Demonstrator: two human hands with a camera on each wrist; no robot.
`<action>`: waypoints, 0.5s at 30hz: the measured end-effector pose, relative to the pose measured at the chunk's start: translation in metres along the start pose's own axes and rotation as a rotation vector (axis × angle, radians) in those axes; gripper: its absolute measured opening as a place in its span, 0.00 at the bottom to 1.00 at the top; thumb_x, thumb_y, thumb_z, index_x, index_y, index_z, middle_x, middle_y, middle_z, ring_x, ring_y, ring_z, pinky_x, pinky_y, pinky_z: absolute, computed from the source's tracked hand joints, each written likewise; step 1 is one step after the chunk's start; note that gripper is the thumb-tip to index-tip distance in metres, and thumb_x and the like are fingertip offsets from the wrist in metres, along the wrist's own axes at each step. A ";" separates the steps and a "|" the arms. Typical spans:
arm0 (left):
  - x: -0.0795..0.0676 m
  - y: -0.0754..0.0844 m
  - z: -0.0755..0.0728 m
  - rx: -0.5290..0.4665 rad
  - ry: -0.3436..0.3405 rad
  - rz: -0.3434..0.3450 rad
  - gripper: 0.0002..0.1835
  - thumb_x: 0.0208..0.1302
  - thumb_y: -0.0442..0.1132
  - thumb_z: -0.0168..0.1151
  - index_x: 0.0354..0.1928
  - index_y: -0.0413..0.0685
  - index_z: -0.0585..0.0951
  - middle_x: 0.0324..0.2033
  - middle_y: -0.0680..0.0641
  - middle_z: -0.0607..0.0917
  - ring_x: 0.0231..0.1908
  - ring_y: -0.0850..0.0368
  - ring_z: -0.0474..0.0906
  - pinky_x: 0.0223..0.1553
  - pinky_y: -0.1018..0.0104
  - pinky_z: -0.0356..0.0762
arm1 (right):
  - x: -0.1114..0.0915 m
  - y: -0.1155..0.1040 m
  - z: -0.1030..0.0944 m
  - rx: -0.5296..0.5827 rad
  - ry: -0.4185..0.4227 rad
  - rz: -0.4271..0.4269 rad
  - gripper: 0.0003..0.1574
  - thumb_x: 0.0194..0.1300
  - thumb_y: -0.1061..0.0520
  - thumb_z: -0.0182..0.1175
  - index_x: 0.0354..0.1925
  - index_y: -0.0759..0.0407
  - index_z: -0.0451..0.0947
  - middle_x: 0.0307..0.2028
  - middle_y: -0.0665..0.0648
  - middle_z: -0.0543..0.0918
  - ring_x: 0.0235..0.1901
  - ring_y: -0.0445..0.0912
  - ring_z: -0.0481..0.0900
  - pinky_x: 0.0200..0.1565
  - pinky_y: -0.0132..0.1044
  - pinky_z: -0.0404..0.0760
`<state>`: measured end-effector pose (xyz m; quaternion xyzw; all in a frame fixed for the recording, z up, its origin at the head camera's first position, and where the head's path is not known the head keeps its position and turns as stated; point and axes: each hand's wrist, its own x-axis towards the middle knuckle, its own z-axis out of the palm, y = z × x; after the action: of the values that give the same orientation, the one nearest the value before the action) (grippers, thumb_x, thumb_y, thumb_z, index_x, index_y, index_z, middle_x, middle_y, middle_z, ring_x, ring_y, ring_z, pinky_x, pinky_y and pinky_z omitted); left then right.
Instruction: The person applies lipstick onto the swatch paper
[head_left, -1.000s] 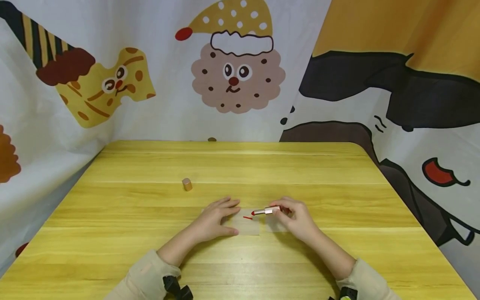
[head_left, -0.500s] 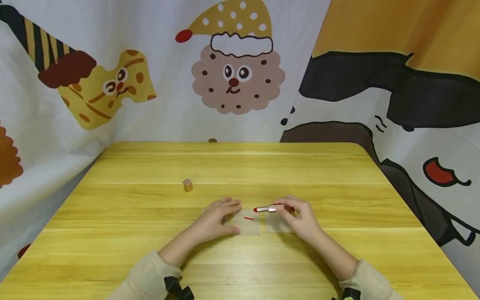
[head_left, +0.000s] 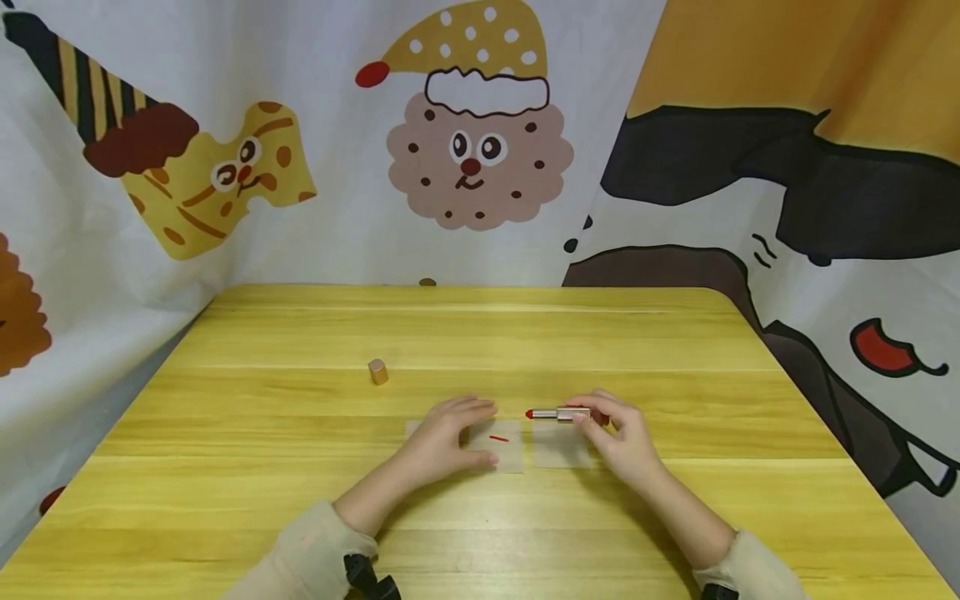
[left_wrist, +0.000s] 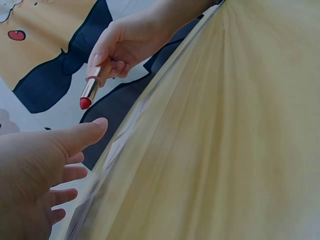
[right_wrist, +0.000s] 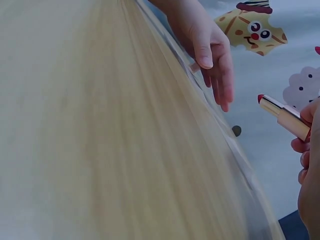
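My right hand (head_left: 621,433) pinches a lipstick (head_left: 558,414) by its base, the red tip pointing left; it is held above the right-hand translucent sheet (head_left: 551,454). In the right wrist view the lipstick (right_wrist: 285,118) shows its bullet raised from a rose-gold tube. My left hand (head_left: 447,442) is above the left-hand translucent sheet (head_left: 510,460), fingers spread and holding nothing; it hides part of that sheet. A short red streak (head_left: 498,438) marks the sheet just right of the left fingertips. Seen from the left wrist, the thumb (left_wrist: 82,136) is stretched out, apart from the lipstick.
The lipstick cap (head_left: 378,372) stands on the wooden table (head_left: 480,333), farther back and left of the hands. Behind the table's far edge hangs a curtain (head_left: 322,242) printed with cartoon figures.
The right hand has carried the lipstick to the right, away from the red streak and over toward the second sheet. The left hand has shifted slightly right, baring the left sheet's far-left corner.
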<state>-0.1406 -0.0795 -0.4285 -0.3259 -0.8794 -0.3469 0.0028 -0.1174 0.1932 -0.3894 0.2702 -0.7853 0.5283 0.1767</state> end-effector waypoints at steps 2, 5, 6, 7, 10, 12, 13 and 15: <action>0.002 0.001 0.002 0.001 0.005 0.003 0.35 0.55 0.51 0.71 0.62 0.44 0.75 0.63 0.46 0.73 0.66 0.43 0.60 0.65 0.42 0.53 | -0.001 0.001 -0.003 0.000 0.013 -0.001 0.11 0.55 0.79 0.59 0.37 0.73 0.81 0.25 0.58 0.75 0.26 0.42 0.65 0.27 0.34 0.64; 0.005 0.005 0.005 -0.004 0.005 0.001 0.35 0.55 0.51 0.71 0.63 0.44 0.75 0.63 0.46 0.73 0.66 0.43 0.61 0.65 0.44 0.53 | -0.003 0.003 -0.007 -0.009 0.027 0.002 0.11 0.55 0.79 0.59 0.37 0.73 0.81 0.24 0.56 0.73 0.26 0.42 0.64 0.27 0.35 0.63; 0.006 0.006 0.005 -0.007 0.004 0.002 0.35 0.55 0.51 0.71 0.63 0.43 0.74 0.63 0.46 0.73 0.66 0.43 0.61 0.65 0.44 0.53 | -0.004 0.003 -0.009 -0.010 0.030 0.004 0.11 0.55 0.79 0.59 0.37 0.73 0.81 0.23 0.55 0.72 0.26 0.42 0.64 0.27 0.35 0.62; 0.007 0.007 0.006 -0.007 0.002 0.004 0.35 0.55 0.51 0.71 0.62 0.43 0.75 0.63 0.45 0.73 0.66 0.43 0.61 0.65 0.44 0.53 | -0.005 0.004 -0.010 -0.013 0.032 0.003 0.11 0.55 0.79 0.58 0.37 0.73 0.81 0.23 0.55 0.72 0.26 0.42 0.64 0.27 0.35 0.62; 0.011 0.010 0.009 -0.009 -0.006 0.008 0.35 0.54 0.51 0.72 0.62 0.43 0.75 0.63 0.45 0.73 0.66 0.43 0.61 0.65 0.44 0.53 | -0.006 0.005 -0.013 -0.009 0.037 0.015 0.11 0.56 0.80 0.58 0.37 0.73 0.81 0.23 0.54 0.71 0.26 0.42 0.64 0.27 0.36 0.62; 0.013 0.013 0.011 -0.009 -0.010 0.010 0.35 0.54 0.51 0.72 0.62 0.43 0.75 0.63 0.46 0.73 0.66 0.44 0.61 0.65 0.44 0.53 | -0.007 0.006 -0.015 -0.009 0.039 0.012 0.11 0.55 0.80 0.58 0.37 0.74 0.81 0.23 0.54 0.71 0.26 0.42 0.63 0.28 0.35 0.62; 0.015 0.014 0.012 -0.008 -0.012 0.011 0.35 0.54 0.51 0.72 0.62 0.43 0.75 0.63 0.46 0.73 0.66 0.44 0.61 0.65 0.44 0.53 | -0.007 0.006 -0.015 -0.014 0.040 0.007 0.11 0.55 0.80 0.58 0.37 0.74 0.81 0.23 0.55 0.71 0.27 0.42 0.63 0.28 0.35 0.62; 0.017 0.016 0.014 -0.005 -0.014 0.013 0.35 0.54 0.52 0.72 0.62 0.43 0.75 0.63 0.47 0.73 0.66 0.44 0.62 0.65 0.45 0.54 | -0.008 0.006 -0.017 -0.009 0.043 0.012 0.12 0.55 0.80 0.58 0.37 0.74 0.81 0.23 0.55 0.71 0.27 0.42 0.64 0.28 0.35 0.62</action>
<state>-0.1421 -0.0525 -0.4257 -0.3341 -0.8763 -0.3470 -0.0020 -0.1154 0.2129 -0.3919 0.2532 -0.7852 0.5315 0.1918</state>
